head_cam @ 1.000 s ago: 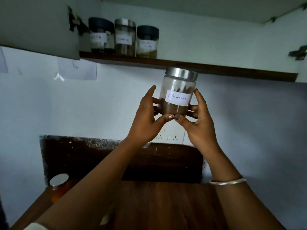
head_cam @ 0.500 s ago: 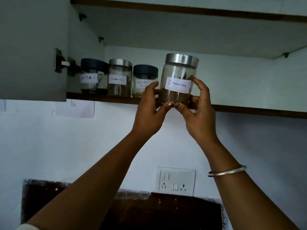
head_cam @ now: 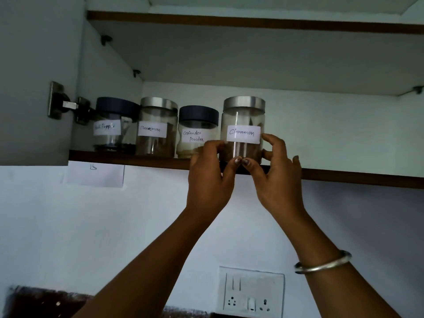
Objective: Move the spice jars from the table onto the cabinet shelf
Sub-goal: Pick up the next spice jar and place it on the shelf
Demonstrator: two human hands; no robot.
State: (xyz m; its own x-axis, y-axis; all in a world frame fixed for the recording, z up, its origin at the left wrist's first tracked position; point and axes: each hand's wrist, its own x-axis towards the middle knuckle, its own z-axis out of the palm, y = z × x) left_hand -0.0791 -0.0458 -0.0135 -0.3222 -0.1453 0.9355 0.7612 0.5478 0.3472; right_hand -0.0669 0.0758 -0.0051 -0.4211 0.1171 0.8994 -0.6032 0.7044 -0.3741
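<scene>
Nearest the camera, two bare forearms reach up, a metal bangle (head_cam: 322,263) on the right wrist. The left hand (head_cam: 210,180) and the right hand (head_cam: 278,177) cup the bottom of a steel-lidded jar labelled Cinnamon (head_cam: 242,129) — thumbs meeting under its front edge, fingers wrapped round either side. Both hands are closed on this jar; neither is free.

The jar stands upright at the front edge of the cabinet shelf (head_cam: 344,176). Whether its base bears fully on the board cannot be told, since the thumbs cover that line.

Just left of it, further along the shelf, three jars already stand in a row: coriander powder (head_cam: 197,131) with a dark lid, a second cinnamon jar (head_cam: 156,127) with a steel lid, and a black pepper jar (head_cam: 112,125) by the door hinge (head_cam: 66,104).

So three look placed and the fourth is at the point of release — what remains here is to let go. The table is out of view, so any jars left below cannot be counted.
</scene>
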